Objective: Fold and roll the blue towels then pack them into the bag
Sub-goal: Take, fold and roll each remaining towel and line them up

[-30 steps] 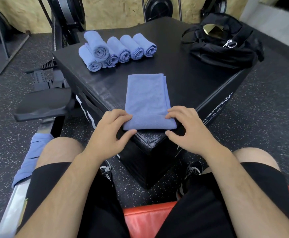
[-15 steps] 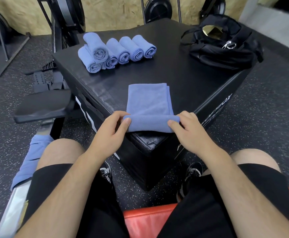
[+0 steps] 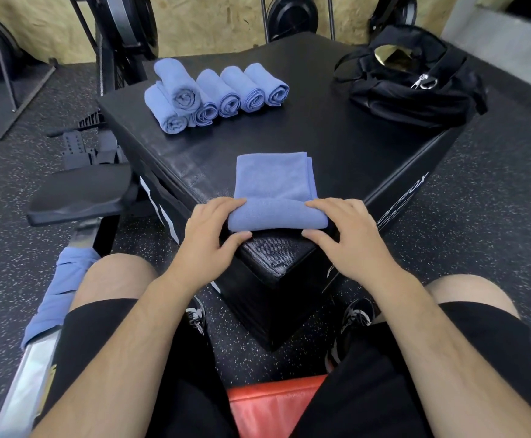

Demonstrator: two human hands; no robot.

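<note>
- A large black padded box (image 3: 337, 159) with white lettering on one side fills the middle of the view, one corner pointing toward the seated person; every place below is given relative to this box.
- The floor around the box is dark speckled rubber (image 3: 495, 248).
- A black fabric gym bag (image 3: 412, 93) with loose straps and a metal clip sits on the box's far right corner, its top gaping open.
- A folded blue cloth towel (image 3: 273, 181) lies flat on the box near the near corner, its near end turned up into a thick roll.
- The left hand (image 3: 209, 238) grasps the left end of that roll, fingers over the top and thumb underneath at the box's edge.
- The right hand (image 3: 348, 240) grasps the right end in the same way, fingers on top and thumb below.
- Six rolled blue towels (image 3: 226, 94) sit on the box's far left part: five side by side touching, one lying on top of the two leftmost.
- Another blue cloth (image 3: 62, 298) lies draped over a metal rail on the floor to the box's near left, beside the person's left knee.
</note>
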